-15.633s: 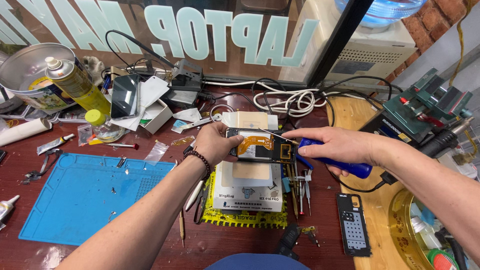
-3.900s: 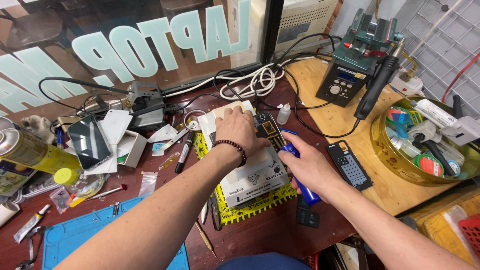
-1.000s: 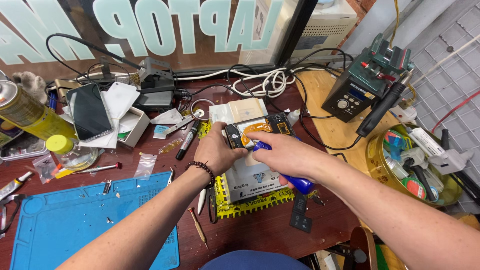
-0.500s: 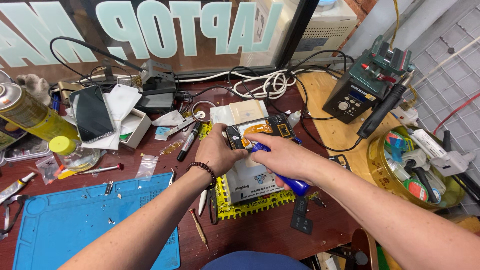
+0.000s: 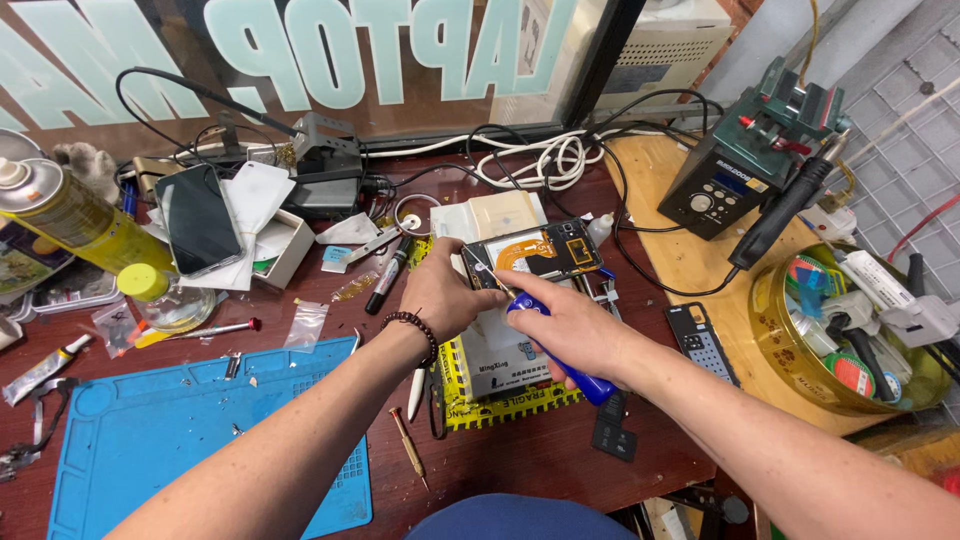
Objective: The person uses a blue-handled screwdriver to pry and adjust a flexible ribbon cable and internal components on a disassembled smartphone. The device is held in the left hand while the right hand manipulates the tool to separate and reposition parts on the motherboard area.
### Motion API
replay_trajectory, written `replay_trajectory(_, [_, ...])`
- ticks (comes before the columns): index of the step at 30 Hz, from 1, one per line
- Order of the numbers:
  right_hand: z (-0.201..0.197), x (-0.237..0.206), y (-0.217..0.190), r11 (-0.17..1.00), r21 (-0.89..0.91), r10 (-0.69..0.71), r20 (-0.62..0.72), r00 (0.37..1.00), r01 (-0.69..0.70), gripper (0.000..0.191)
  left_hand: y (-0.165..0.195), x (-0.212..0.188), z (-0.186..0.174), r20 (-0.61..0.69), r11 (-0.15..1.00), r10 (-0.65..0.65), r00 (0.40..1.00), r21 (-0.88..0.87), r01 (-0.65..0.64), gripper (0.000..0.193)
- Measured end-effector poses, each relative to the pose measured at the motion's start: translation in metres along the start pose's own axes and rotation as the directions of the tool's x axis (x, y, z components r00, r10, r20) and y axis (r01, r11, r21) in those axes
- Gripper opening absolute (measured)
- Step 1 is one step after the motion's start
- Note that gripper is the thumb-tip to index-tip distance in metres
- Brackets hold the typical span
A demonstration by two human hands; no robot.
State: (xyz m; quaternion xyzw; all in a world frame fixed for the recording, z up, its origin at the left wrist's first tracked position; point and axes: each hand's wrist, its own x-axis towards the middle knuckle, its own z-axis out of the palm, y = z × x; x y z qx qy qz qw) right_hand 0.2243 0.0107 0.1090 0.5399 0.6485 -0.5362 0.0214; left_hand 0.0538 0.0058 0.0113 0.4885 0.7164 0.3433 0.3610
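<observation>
Blue screwdriver (image 5: 560,345) on opened phone (image 5: 535,252)

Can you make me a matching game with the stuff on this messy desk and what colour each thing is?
Things:
1. screwdriver handle in the right hand
2. spray can
3. work mat
4. bead bracelet on the left hand

Colours:
A. yellow
B. dark brown
C. deep blue
D. light blue

Pairs: 1-C, 2-A, 3-D, 4-B
</observation>
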Motion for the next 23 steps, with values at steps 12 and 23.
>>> replay_trajectory(12, [-0.003, -0.004, -0.005, 0.998, -0.032, 0.052, -0.057, 0.997, -0.054, 0.063, 0.014, -0.007, -0.003, 0.077, 0.972, -0.155, 0.985, -0.169, 0.166, 0.084])
replay_trajectory(23, [-0.003, -0.003, -0.004, 0.998, -0.021, 0.054, -0.027, 0.998, -0.054, 0.063, 0.01, -0.002, 0.002, 0.088, 0.957, -0.149, 0.985, -0.239, 0.166, 0.084])
